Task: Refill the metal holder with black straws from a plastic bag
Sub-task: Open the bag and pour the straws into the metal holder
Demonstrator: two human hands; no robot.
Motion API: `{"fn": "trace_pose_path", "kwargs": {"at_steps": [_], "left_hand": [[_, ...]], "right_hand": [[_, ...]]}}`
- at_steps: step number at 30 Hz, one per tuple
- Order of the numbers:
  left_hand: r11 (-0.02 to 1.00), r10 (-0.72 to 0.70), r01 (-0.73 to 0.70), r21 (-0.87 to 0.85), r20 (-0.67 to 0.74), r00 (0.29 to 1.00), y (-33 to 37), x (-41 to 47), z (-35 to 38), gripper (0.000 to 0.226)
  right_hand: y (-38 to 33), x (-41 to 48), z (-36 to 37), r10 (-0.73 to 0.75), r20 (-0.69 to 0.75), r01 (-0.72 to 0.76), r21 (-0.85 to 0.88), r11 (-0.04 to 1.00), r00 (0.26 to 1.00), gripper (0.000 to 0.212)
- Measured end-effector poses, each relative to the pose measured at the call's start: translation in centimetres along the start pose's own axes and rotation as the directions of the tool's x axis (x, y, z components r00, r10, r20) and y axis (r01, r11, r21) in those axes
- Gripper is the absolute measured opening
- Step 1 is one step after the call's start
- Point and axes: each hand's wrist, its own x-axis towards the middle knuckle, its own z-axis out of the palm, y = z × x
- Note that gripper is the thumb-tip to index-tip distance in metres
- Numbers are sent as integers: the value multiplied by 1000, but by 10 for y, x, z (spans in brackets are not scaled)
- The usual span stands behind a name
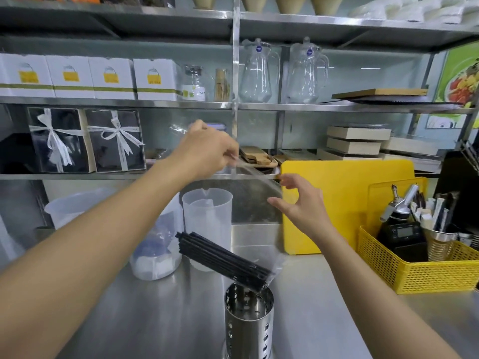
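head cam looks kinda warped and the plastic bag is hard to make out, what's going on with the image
Head view: wide-angle lens bows the shelf rails and stretches both forearms near the edges. The clear plastic bag shows mainly as glare streaks between the left hand and right hand. The black straws look sharp; the metal holder and steel counter carry soft reflections.
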Motion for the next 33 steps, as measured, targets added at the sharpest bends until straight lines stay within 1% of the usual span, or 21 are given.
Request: {"fn": "trace_pose_path", "kwargs": {"at_steps": [2,3,4,5,7,9,10,12,13,15,17,18,19,20,22,23,24,26,30,31,33], "left_hand": [[999,29,-31,-35,-54,998,8,1,4,14],[998,48,-52,-45,-89,995,11,3,5,13],[997,73,-77,-32,-121,990,13,4,4,13],[996,94,-94,5,-138,986,14,4,3,16],[992,88,-74,101,-150,985,9,2,1,39],[992,10,13,125,-185,983,0,-2,-1,72],[995,-40,62,81,-252,967,-3,-6,-3,88],[987,-158,131,-98,-386,909,-7,-12,-3,110],[964,-238,166,-209,-390,890,-9,-14,-2,118],[858,-389,251,-447,-248,887,-13,-16,3,130],[704,-444,331,-628,-25,896,-16,-19,9,134],[634,-431,352,-688,63,900,-18,-20,12,127],[579,-402,354,-734,121,908,-20,-21,15,111],[546,-364,336,-767,145,920,-21,-22,17,83],[543,-327,287,-789,116,938,-20,-24,21,29],[534,-331,269,-801,95,939,-19,-24,23,15],[521,-346,257,-814,74,935,-18,-24,23,9],[502,-395,259,-825,48,918,-16,-23,24,7],[455,-490,320,-831,67,869,-20,-20,23,8],[437,-512,335,-835,75,856,-21,-19,24,9],[393,-544,358,-847,99,833,-24,-19,27,10]], "right_hand": [[-20,6,-4,-67,100,63,47,997,993,31],[-27,9,-2,-96,103,89,69,994,990,18],[-30,12,-1,-109,64,103,93,990,992,7],[-30,14,0,-95,12,93,138,986,995,6],[-25,17,2,-18,-44,31,304,952,999,10],[-20,17,-1,33,-46,-8,456,890,998,7],[-17,17,-3,40,-39,-14,514,857,998,6],[-13,15,-7,35,-26,-12,605,796,999,7],[-12,15,-9,21,-24,-1,634,774,999,10],[-11,16,-13,-12,-19,22,659,752,1000,17],[-13,16,-17,-47,-14,44,662,748,999,21],[-14,16,-19,-54,-15,51,661,749,998,21],[-14,17,-21,-54,-18,52,662,748,998,20],[-13,17,-22,-50,-25,54,663,747,998,19],[-11,15,-25,-31,-33,45,664,746,999,13],[-8,14,-26,-8,-39,32,665,746,999,11],[-5,13,-28,18,-43,15,655,755,999,13],[8,7,-29,101,-42,-51,637,769,994,25],[45,-7,-28,336,31,-254,724,642,941,50],[50,-12,-28,362,68,-289,744,602,930,64],[60,-22,-24,369,174,-350,799,489,913,109]]}}
